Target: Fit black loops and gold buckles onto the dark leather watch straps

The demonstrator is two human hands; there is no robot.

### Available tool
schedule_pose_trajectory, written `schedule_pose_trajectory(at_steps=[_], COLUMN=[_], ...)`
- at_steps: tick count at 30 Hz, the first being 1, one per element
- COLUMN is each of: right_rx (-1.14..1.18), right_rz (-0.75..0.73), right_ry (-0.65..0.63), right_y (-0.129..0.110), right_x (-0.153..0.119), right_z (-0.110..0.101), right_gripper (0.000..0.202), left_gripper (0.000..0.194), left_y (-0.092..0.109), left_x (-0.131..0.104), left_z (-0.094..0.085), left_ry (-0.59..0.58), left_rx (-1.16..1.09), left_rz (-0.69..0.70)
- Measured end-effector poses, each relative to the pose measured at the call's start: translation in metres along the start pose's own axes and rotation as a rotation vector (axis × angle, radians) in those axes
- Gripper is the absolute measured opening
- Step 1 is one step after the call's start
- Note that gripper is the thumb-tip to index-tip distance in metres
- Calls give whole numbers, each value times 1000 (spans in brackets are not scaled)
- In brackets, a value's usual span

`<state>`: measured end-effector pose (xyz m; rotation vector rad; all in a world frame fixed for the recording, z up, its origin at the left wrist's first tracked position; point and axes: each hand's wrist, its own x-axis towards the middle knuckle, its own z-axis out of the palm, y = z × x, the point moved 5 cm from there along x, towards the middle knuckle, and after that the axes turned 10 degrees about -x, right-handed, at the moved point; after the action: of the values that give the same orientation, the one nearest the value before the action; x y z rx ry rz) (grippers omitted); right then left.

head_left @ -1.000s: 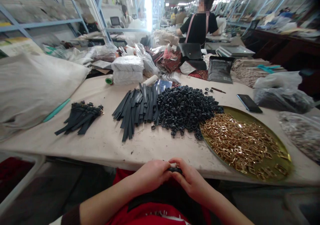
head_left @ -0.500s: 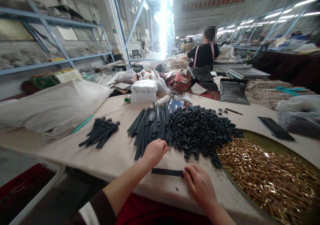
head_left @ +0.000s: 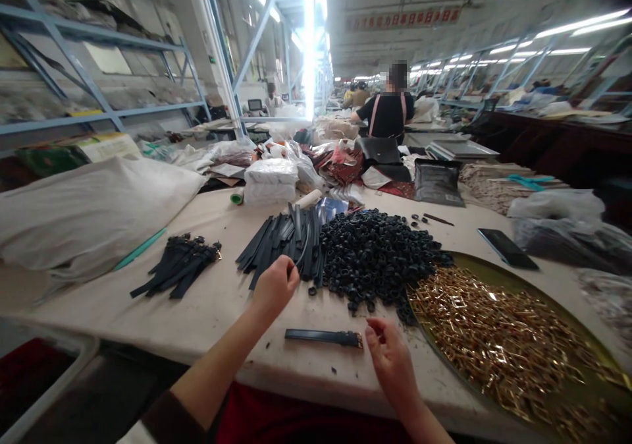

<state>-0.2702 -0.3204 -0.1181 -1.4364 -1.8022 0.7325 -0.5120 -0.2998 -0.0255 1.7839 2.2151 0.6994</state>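
My left hand (head_left: 276,282) is closed on one end of a dark strip, at the front of the pile of dark strips (head_left: 276,236). A finished-looking dark strap (head_left: 320,337) with a gold buckle at its right end lies flat on the table. Just right of that buckle is my right hand (head_left: 388,348), thumb and forefinger pinched near the strap's end; whether something small is between them I cannot make out. Many small dark loops (head_left: 380,253) are heaped beyond, beside a round tray (head_left: 459,259) of gold buckles (head_left: 494,329).
Buckled straps (head_left: 178,266) lie in a bunch at the left. A phone (head_left: 507,249) and a thin dark tool (head_left: 438,220) are at the right. White cloth (head_left: 93,207) covers the left side. Wrapped packs (head_left: 270,180) stand behind, and a person (head_left: 388,111) works farther back.
The view has shifted right. My left hand has taken hold of a strip from the pile. My right hand has come off the strap, whose buckle now shows.
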Motion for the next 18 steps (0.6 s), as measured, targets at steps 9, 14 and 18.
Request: schedule_pose_trajectory(at_steps=[9,14,18], right_rx=[619,392,-266], right_rz=[413,218,-100], right_ry=[-196,-411,-194], right_y=[-12,-30,-26], right_x=[7,6,38], right_z=[8,24,9], right_gripper=[40,36,25], left_gripper=[12,23,31], left_y=[26,34,32], left_x=[-118,-113,-107], left_z=[52,73,74], left_ry=[-824,-884,-812], left_rx=[-1047,-1278,-1443], left_rz=[-235,-539,-708])
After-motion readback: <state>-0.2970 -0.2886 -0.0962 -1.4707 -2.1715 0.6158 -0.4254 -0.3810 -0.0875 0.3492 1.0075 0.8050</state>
